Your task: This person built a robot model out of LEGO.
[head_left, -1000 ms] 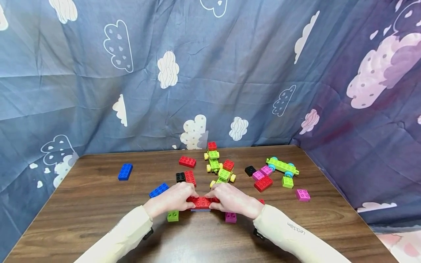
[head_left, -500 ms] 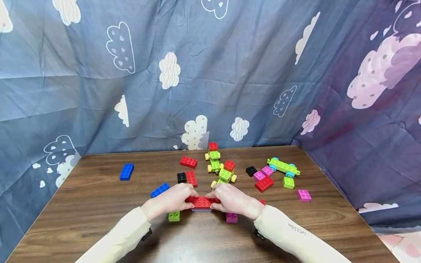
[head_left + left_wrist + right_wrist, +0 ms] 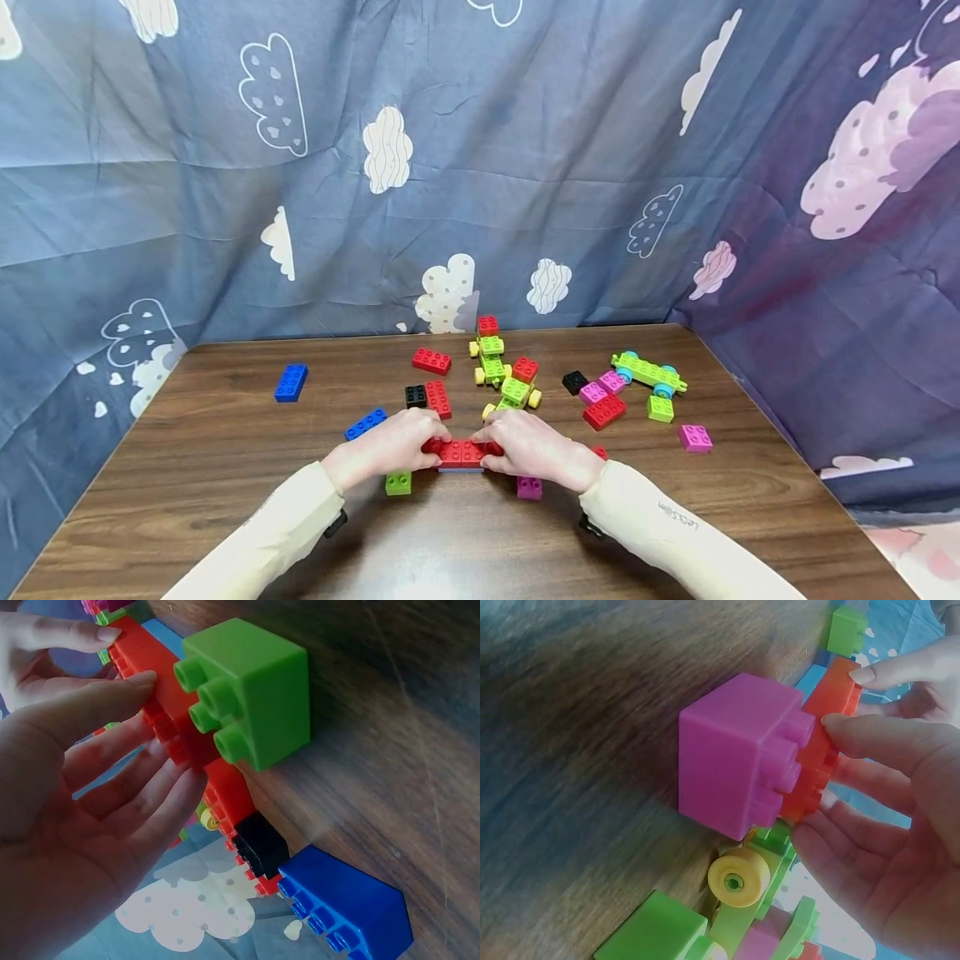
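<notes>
Two red toy building bricks lie end to end at the front middle of the table, over a blue brick (image 3: 461,470) that shows as a thin strip along their front. My left hand (image 3: 393,446) pinches the left red brick (image 3: 450,452) between thumb and fingers. On the other side, my right hand (image 3: 531,448) grips the right red brick (image 3: 472,452) likewise; the outer ends are hidden by the fingers. A lime green brick (image 3: 255,690) stands close by the left hand. Near the right thumb stands a pink brick (image 3: 742,742).
Beyond the hands sit yellow-wheeled lime cars (image 3: 491,367), a black brick (image 3: 416,396) and a red brick (image 3: 438,400). Blue bricks (image 3: 291,383) lie to the left. At right are a blue-wheeled lime base (image 3: 647,372), a red brick (image 3: 604,412) and a pink brick (image 3: 695,437).
The head view has tilted slightly, so the table appears a little higher. Both hands keep their hold on the red bricks with hardly any movement.
</notes>
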A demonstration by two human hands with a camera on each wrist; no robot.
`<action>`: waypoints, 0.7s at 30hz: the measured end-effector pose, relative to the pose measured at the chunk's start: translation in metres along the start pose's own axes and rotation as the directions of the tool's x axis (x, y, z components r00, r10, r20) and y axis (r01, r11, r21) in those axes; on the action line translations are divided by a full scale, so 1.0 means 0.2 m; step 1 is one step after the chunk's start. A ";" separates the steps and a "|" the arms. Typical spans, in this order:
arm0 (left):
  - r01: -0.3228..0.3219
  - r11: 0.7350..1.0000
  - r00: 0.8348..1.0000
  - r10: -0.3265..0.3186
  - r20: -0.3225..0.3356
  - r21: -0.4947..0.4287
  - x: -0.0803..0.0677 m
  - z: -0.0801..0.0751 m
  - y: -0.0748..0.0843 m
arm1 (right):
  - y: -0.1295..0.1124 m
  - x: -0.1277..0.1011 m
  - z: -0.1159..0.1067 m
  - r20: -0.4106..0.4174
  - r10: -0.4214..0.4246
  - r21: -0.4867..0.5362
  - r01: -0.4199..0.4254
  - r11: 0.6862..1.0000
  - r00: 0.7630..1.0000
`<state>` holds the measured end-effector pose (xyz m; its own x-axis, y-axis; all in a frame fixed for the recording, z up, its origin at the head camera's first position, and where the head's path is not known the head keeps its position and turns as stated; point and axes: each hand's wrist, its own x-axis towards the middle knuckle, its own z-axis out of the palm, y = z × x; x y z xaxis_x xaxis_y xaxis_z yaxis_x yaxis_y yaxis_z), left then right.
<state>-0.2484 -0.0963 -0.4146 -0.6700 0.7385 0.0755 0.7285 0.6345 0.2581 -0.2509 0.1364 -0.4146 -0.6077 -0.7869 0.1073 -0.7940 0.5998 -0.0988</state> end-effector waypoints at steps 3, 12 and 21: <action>0.011 1.000 1.000 -0.011 0.007 -0.006 0.00 -0.01 0.00 | 0.00 0.00 0.00 0.002 0.016 -0.004 -0.016 1.000 1.000; 0.028 1.000 1.000 -0.028 0.011 -0.010 0.00 0.00 -0.02 | 0.00 0.01 -0.01 0.045 0.037 0.014 -0.038 0.999 0.998; 0.008 1.000 1.000 -0.008 0.010 -0.001 0.01 -0.01 -0.02 | -0.01 0.03 0.00 0.076 0.056 0.056 -0.060 0.997 0.996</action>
<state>-0.2529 -0.0989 -0.4145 -0.6744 0.7356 0.0637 0.7230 0.6403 0.2592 -0.2527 0.1305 -0.4135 -0.6482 -0.7610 0.0257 -0.7541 0.6369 -0.1601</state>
